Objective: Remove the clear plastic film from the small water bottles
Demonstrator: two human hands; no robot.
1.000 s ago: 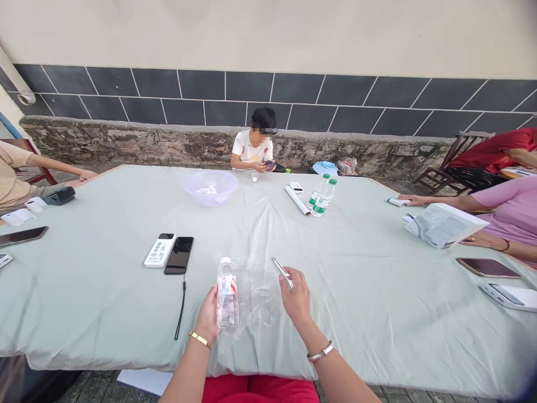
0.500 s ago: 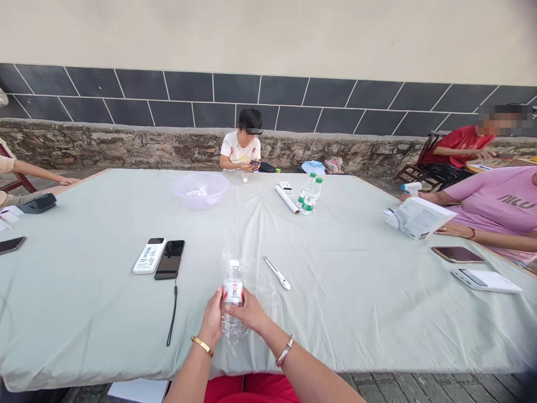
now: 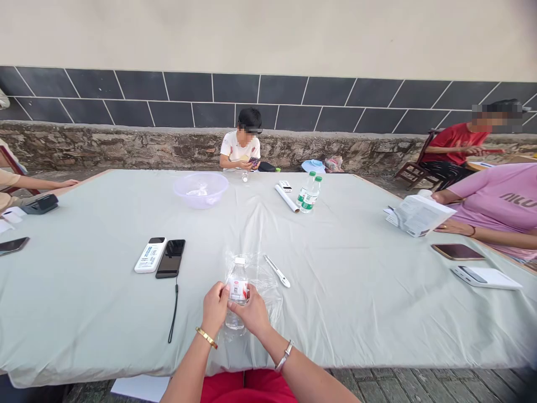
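A small clear water bottle (image 3: 237,280) with a white cap and a red-and-white label stands upright near the table's front edge. My left hand (image 3: 215,311) wraps its left side and my right hand (image 3: 251,312) grips its right side, fingers on the label. Under and behind the bottle lies a crumpled clear plastic bag (image 3: 265,282). A silver pen-like tool (image 3: 277,271) lies loose on the cloth just right of the bag, touched by neither hand.
A white remote-like device (image 3: 150,254) and a black phone (image 3: 170,258) with a cord lie to the left. Farther off are a clear plastic bowl (image 3: 201,189), two green-capped bottles (image 3: 309,193) and a white roll (image 3: 287,198). Other people sit around the pale green tablecloth (image 3: 356,280).
My right hand laid the silver tool on the cloth and came over to the bottle. Both hands now hold the bottle, which stands upright on the plastic bag.
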